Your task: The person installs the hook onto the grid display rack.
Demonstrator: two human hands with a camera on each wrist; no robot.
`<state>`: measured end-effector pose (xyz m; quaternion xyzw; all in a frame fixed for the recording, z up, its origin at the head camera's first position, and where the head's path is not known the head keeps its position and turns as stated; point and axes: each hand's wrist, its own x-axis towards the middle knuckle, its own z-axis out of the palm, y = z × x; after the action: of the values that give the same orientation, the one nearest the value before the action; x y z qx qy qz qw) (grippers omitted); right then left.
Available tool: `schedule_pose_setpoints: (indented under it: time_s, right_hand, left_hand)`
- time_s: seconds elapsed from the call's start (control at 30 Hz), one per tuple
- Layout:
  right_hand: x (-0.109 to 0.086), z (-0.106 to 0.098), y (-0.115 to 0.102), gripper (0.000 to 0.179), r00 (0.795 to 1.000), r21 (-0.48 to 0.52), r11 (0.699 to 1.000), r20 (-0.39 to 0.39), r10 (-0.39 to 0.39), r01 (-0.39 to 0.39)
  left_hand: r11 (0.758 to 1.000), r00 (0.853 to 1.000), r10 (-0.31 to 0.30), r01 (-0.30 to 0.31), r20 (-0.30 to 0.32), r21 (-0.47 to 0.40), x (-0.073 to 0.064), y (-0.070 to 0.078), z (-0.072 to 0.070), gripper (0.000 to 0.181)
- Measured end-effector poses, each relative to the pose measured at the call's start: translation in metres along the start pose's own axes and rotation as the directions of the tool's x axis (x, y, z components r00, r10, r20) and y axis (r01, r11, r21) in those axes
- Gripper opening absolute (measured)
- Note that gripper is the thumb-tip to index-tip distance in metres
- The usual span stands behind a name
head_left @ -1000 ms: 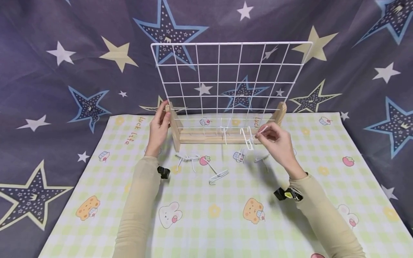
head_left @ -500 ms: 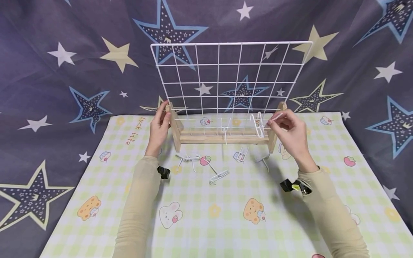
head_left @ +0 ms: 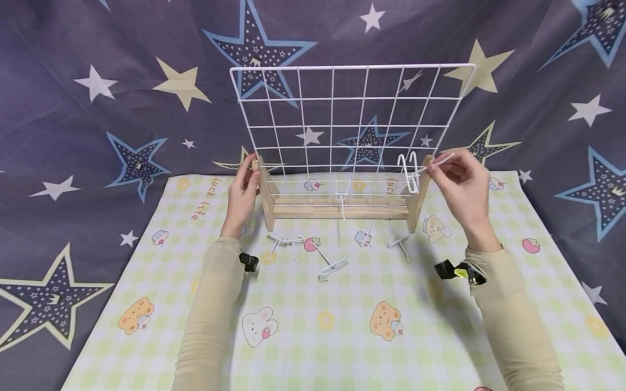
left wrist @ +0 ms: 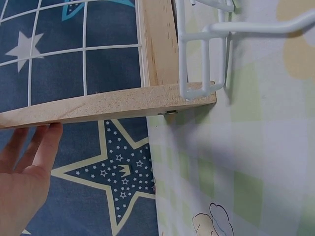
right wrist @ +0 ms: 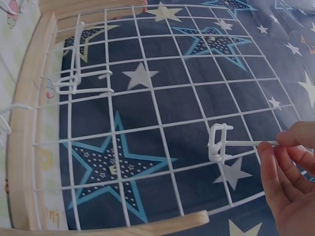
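In the head view a white wire grid panel (head_left: pixel 352 67) stands upright in a wooden base. My left hand (head_left: pixel 241 193) has its fingertips against the outer side of the left wooden post (head_left: pixel 266 195). Between thumb and fingers, my right hand (head_left: pixel 467 184) pinches the stem of a white wire hook (right wrist: pixel 246 143). The hook's looped end points left, in front of the grid near the right post (head_left: pixel 417 203). Another white wire hook (head_left: pixel 342 203) is on the lower middle of the grid, its prong sticking out forward.
Several loose white wire hooks lie on the checked tablecloth before the base, among them one at the left (head_left: pixel 286 239), one in the middle (head_left: pixel 333 267) and one at the right (head_left: pixel 399 243). A dark star-patterned cloth (head_left: pixel 146 228) hangs behind the table.
My right hand has moved right and up with the hook, from in front of the grid's lower part to the right post. My left hand has stayed at the left post.
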<state>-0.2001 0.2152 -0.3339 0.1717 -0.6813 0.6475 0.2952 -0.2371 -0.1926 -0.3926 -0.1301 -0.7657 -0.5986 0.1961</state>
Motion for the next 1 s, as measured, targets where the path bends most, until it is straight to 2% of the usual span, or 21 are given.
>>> schedule_pose_setpoints:
  time_s: [0.1,0.37,0.47,0.63,0.87,1.0]
  right_hand:
    - [0.004,-0.003,-0.002,0.014,1.0,-0.028,0.999,-0.014,-0.024,0.023]
    - [0.014,-0.012,-0.006,0.013,0.996,0.017,0.999,-0.082,-0.041,0.042]
    - [0.019,-0.014,-0.01,0.016,0.992,-0.026,0.997,-0.104,-0.078,0.076]
    - [0.028,-0.016,-0.018,0.013,0.986,-0.036,0.995,-0.137,-0.098,0.094]
    - [0.039,-0.016,-0.026,0.013,0.977,-0.13,0.982,-0.149,-0.152,0.133]
    - [0.045,-0.015,-0.028,0.01,0.975,-0.125,0.984,-0.17,-0.146,0.126]
  left_hand:
    - [1.0,1.0,0.006,-0.006,-0.001,-0.005,0.0,-0.001,0.0,0.042]
    - [1.0,1.0,-0.003,0.003,0.002,0.0,0.0,-0.002,0.0,0.043]
    - [1.0,1.0,-0.01,0.01,0.0,0.007,0.0,-0.001,0.0,0.043]
    - [1.0,1.0,-0.021,0.021,-0.003,0.012,0.0,0.0,-0.001,0.043]
    - [1.0,1.0,-0.03,0.03,0.006,0.006,-0.001,0.001,-0.001,0.043]
    - [0.999,0.999,-0.037,0.037,0.011,0.005,-0.001,0.002,-0.001,0.043]
